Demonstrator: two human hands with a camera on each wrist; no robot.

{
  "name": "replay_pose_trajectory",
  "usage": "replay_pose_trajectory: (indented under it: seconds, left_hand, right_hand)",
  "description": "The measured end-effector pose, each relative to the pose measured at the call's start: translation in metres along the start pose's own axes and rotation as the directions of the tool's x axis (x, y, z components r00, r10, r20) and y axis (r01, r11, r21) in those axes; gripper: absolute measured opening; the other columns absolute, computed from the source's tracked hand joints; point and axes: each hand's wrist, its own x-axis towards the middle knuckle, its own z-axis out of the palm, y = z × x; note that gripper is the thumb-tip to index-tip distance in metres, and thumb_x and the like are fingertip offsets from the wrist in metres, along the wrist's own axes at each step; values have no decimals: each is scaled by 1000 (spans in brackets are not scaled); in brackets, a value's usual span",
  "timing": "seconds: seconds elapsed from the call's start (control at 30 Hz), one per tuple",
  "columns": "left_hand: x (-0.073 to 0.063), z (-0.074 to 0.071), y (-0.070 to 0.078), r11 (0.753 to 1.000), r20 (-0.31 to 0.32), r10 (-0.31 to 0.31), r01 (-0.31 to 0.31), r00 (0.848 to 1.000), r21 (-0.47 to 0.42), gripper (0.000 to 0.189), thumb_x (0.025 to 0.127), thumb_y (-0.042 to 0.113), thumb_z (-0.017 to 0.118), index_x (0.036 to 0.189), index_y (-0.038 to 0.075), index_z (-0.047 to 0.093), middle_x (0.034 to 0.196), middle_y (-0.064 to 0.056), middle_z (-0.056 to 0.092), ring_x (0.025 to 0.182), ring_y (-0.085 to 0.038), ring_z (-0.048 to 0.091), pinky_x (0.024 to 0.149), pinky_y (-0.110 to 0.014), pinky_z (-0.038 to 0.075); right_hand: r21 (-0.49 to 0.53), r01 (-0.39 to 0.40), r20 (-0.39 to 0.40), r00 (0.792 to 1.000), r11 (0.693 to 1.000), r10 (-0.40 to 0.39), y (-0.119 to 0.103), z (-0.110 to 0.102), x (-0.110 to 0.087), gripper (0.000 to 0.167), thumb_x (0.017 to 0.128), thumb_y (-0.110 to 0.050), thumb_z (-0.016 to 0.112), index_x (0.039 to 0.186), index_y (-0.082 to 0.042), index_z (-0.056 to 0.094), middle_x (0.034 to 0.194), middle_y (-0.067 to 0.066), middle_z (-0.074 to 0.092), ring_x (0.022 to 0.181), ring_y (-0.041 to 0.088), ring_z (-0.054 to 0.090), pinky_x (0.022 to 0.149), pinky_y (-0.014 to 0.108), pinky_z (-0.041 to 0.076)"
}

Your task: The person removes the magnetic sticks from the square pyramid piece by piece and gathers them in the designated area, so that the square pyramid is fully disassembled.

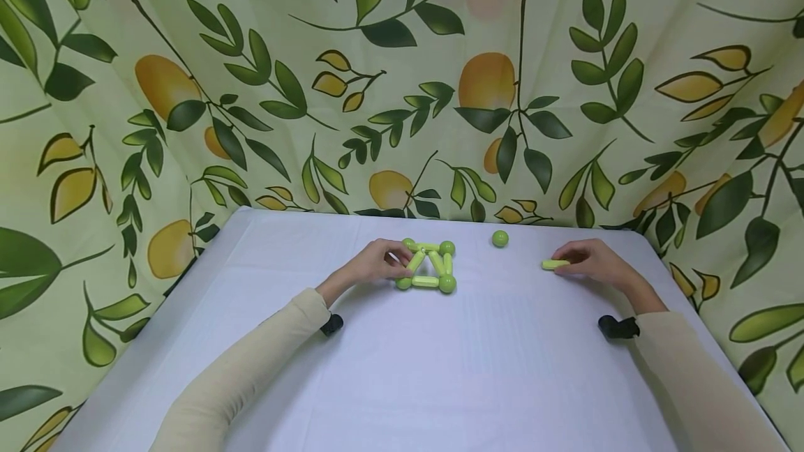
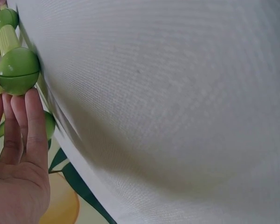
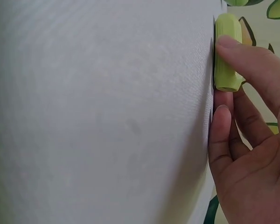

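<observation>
Green ball-and-rod frame [image 1: 436,264]: head view, on white table [image 1: 402,382] toward far edge, left hand [image 1: 380,261] gripping its left side. Loose green ball [image 1: 500,238] right of it, apart. Right hand [image 1: 593,261], farther right, pinches single light-green rod [image 1: 551,265]. Left wrist view: fingers [image 2: 36,119] touch one frame ball [image 2: 18,71]. Right wrist view: thumb [image 3: 229,43] across rod, narrow pinch.

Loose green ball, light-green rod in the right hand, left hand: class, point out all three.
Loose green ball [image 1: 500,238]: head view, its middle.
Light-green rod [image 3: 225,71]: right wrist view, its lower half.
Left hand [image 1: 375,261]: head view, middle of the hand.
</observation>
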Motion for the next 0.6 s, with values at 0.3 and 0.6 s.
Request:
replay_pose_trajectory:
  seconds: [0.3,0.6]
  left_hand:
    - [0,-1,-4,1000,-5,15,-15,1000,-7,24,86,7,83,105,0,72,97,-5,69,90,-18,65,84,-30,55]
    - [1,0,-6,1000,-5,17,-17,1000,-13,26,86,7,84,107,-1,71,98,-7,69,90,-20,65,84,-32,55]
  right_hand:
    - [-18,-27,20,999,999,27,1,-1,0,23,85,-9,84,106,-2,76,101,9,71,85,19,58,72,25,50]
    - [-13,-38,19,999,999,39,-5,-8,-4,32,88,-16,82,114,0,73,109,13,70,93,19,61,77,23,50]
